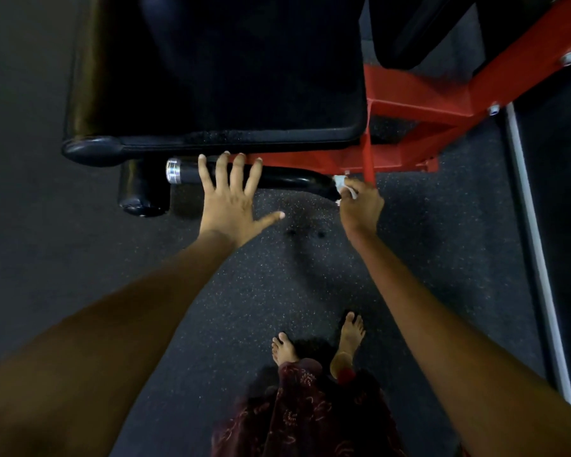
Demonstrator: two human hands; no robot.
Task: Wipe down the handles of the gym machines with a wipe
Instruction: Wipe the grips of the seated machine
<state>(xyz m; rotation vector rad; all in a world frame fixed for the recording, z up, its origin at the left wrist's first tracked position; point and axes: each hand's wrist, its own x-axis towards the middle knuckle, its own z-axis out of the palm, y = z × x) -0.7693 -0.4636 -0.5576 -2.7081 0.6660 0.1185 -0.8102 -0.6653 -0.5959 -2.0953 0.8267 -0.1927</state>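
1. A dark speckled rubber floor carries everything.
2. The red machine frame stands on the floor at its upper right part.
3. Two bare feet stand on the floor below the frame, well apart from it.

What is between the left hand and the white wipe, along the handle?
In the head view, only a bare stretch of the black handle lies between the left hand and the wipe.

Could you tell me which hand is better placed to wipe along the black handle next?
The right hand: it already pinches the white wipe against the handle at its bent end. The left hand lies open with straight fingers across the handle, holding nothing.
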